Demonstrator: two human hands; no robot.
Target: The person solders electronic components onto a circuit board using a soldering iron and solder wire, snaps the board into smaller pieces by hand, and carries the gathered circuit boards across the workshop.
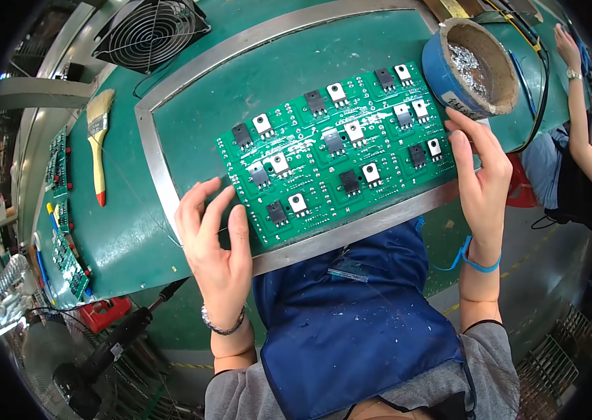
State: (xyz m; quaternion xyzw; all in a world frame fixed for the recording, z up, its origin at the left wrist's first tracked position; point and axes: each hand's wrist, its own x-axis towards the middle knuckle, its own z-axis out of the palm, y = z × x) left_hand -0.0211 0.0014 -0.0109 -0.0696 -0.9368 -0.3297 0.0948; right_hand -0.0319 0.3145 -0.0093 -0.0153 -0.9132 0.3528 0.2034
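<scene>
Left hand [215, 245], fingers apart, at left edge of green circuit board [320, 159]; right hand [481, 157], fingers parted, at right edge; pressure unclear. Board lay on table [124, 241] between hands, underside hidden. Fan [152, 35], far left, was cut off.

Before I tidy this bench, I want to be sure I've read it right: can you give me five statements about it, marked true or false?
1. The board lies between the left hand and the right hand. True.
2. The brush lies right of the board. False: it lies to the left.
3. The pot is empty. False: silvery bits lie in it.
4. A blue band circles the right wrist. True.
5. The fan is nearer the person than the board is. False: it is farther away.
</scene>
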